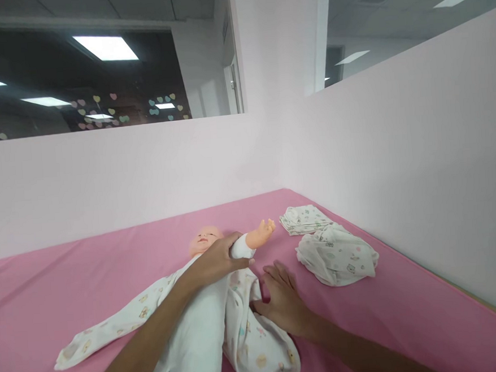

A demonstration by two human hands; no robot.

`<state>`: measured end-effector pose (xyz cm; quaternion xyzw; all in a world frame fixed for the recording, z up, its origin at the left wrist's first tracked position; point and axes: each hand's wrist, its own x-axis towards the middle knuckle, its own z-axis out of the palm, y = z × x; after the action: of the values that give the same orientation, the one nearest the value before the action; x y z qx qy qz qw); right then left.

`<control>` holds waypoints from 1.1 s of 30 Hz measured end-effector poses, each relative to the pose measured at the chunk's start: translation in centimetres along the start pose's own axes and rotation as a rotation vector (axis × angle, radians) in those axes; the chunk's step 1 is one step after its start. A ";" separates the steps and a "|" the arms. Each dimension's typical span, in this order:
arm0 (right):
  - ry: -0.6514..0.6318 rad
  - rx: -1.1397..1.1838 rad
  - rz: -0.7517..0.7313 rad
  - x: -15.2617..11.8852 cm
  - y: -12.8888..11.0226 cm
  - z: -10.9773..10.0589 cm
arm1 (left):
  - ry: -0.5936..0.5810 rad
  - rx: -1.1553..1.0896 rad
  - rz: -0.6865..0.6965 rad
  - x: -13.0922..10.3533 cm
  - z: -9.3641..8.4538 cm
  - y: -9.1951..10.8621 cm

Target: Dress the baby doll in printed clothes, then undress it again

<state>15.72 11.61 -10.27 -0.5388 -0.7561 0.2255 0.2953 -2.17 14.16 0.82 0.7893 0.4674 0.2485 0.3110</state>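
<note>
Pink-covered bench point(120, 251) against white walls point(153, 170), windows point(147, 74) above. Left hand point(223, 258): fingers round doll's point(200, 325) arm point(254, 239); right hand point(283, 299): fingers spread. Doll's lower legs cut off.

White-clad doll point(204, 319) lies face-up on printed garment point(261, 346).

You've a matt cloth sheet point(117, 263), smooth w/ a few creases. Your doll's arm point(260, 234) looks smooth plastic, slight sheen; the plain suit point(202, 319), matt fabric. Printed garment point(261, 349), folded stack point(303, 219) & crumpled bundle point(338, 256): thin matt cloth. Wall point(145, 170) smooth, matt; window point(138, 74) glossy glass.
</note>
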 end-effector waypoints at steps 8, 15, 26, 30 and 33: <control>0.122 -0.249 -0.029 2.5 1.1 -3.2 | -0.040 0.147 0.026 -0.1 -0.2 0.2; 0.183 -0.666 -0.323 6.7 5.0 -8.6 | -0.065 0.327 0.037 0.5 0.2 0.6; 0.192 -0.875 -0.308 11.3 8.4 -10.1 | -0.055 0.372 0.023 1.3 1.2 -0.3; 0.139 -0.816 -0.293 10.3 7.7 -7.5 | -0.053 0.350 0.031 1.9 1.6 -0.5; 0.119 -0.740 -0.322 7.9 4.9 -5.7 | -0.041 0.332 0.059 2.1 1.6 -0.6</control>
<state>21.02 20.78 -7.79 -0.4953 -0.8425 -0.1426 0.1564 -0.49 15.82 -0.47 0.8480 0.4723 0.1609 0.1785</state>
